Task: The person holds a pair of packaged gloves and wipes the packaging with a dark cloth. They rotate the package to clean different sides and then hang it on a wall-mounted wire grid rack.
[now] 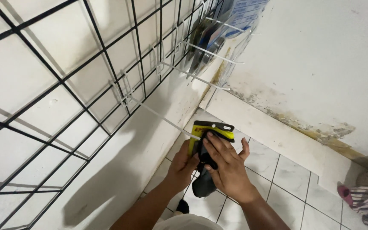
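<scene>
Both hands gripped a black item on a yellow-and-black card (211, 132): the left hand (183, 164) clasped its left edge, the right hand (226, 164) pressed fingers over its front. Just above them, a white wire hook (158, 116) jutting from the black wire grid (64, 85) met the card's top.

White painted walls (320, 51) meet in a corner here, with brown and yellowish damp stains running along the bottom above a white skirting board (273, 132). A black wire grid panel (64, 85) leans against the left wall, casting shadows. Underfoot, glossy white floor tiles (286, 179) with dark grout lines.
</scene>
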